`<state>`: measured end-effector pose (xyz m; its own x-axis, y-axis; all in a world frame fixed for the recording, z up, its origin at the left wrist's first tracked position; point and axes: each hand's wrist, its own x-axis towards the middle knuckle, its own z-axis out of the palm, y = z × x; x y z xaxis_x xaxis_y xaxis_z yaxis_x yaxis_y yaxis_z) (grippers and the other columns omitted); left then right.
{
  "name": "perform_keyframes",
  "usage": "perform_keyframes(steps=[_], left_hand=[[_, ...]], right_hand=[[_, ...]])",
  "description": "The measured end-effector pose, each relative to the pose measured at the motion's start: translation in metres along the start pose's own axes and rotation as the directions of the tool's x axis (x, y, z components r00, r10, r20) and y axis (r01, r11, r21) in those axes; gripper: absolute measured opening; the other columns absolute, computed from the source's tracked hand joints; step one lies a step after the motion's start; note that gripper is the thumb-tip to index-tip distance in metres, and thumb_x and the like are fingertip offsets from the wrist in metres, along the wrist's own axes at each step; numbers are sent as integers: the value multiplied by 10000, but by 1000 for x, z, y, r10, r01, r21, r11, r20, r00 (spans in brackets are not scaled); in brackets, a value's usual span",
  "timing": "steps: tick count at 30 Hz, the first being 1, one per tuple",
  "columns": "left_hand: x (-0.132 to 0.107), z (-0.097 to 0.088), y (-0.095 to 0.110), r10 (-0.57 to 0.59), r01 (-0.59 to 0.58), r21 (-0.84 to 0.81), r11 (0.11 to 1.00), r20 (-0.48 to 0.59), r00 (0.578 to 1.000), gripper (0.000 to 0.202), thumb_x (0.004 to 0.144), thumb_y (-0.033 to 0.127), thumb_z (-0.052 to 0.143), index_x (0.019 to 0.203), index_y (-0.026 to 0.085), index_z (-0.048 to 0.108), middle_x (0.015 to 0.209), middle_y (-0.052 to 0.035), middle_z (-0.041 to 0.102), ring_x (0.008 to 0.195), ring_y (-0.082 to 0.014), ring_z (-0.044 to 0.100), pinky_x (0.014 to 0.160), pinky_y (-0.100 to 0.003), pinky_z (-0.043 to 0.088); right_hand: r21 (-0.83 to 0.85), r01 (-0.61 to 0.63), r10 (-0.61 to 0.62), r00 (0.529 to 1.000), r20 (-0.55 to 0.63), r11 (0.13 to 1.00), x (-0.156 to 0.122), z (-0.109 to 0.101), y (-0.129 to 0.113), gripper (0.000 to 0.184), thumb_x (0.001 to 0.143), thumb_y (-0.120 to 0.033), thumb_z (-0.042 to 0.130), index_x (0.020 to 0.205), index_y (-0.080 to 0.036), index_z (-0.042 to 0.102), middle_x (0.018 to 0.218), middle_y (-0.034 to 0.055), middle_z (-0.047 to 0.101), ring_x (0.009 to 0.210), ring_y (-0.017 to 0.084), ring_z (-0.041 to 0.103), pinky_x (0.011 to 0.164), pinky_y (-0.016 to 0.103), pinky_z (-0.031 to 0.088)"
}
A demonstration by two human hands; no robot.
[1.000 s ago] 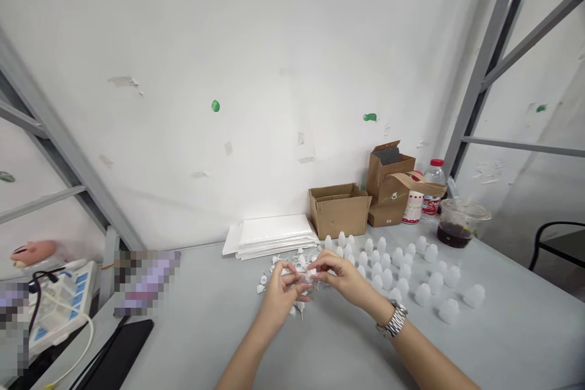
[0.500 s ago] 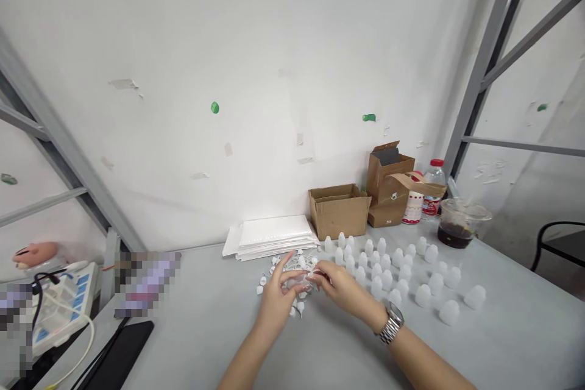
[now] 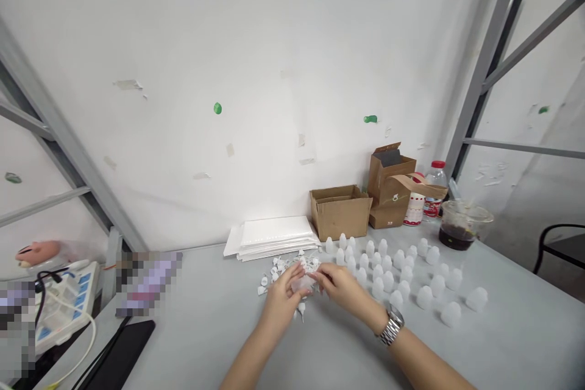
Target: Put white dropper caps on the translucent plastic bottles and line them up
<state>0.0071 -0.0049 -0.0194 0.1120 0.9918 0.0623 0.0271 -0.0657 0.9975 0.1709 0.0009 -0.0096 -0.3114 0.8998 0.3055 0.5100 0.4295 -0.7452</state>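
My left hand (image 3: 284, 295) curls its thumb and fingers around a frosted white dome (image 3: 300, 284), held above the table with its shape partly hidden. From the right, my right hand (image 3: 336, 283) has its thumb and index finger pinched at the dome's near end; whatever sits between those fingertips is too small to make out. A metal-banded watch (image 3: 392, 324) is on the right wrist. Beneath and around both hands lies a loose pile of small white plastic pieces (image 3: 276, 266), some with thin stems or wires. Several similar frosted domes (image 3: 387, 280) stand in rough rows to the right.
Behind the pile are a stack of white sheets (image 3: 274, 234) and an open cardboard box (image 3: 342, 219). A brown paper bag (image 3: 388, 195), a red-capped bottle (image 3: 436, 180) and a plastic bowl of dark liquid (image 3: 459, 234) stand at the back right. A power strip (image 3: 75, 301) lies far left.
My left fingers, spread with the index raised before, have closed around the dome, which now shows more clearly. My right hand stays pinched in nearly the same place.
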Motion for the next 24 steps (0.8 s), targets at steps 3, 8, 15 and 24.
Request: perform_keyframes(steps=[3,8,15,24], left_hand=[[-1,-1,1,65,-60,171,983,-25,998,273,583,163,660,850,210,688,1079,-87,646,1050,-254,553,871,-394,458],[-3,-5,11,84,-80,223,972,-7,996,287,651,194,616,923,253,683,1183,-50,592,1131,-238,496,910,-378,428],[-5,-2,14,112,-125,255,959,64,992,259,626,194,627,865,257,700,1118,-41,633,1088,-231,535,960,-390,389],[-4,-2,13,6,-8,200,980,8,1000,227,663,254,596,871,199,667,880,-38,713,829,-230,645,775,-345,483]], right_hand=[[61,0,-1,1000,16,998,0,-1,-2,236,867,-347,420,823,-192,592,629,-6,582,596,143,540,596,260,424],[190,72,-84,995,58,979,-1,-8,-7,206,834,-283,487,1024,-239,555,782,6,612,731,153,570,698,271,449],[109,-39,36,999,29,993,0,2,0,338,876,-406,383,652,-193,519,530,-29,527,519,123,509,560,249,399],[222,60,-80,994,79,973,-1,-11,-6,195,844,-297,474,1012,-231,550,851,22,622,800,160,580,733,282,452]])
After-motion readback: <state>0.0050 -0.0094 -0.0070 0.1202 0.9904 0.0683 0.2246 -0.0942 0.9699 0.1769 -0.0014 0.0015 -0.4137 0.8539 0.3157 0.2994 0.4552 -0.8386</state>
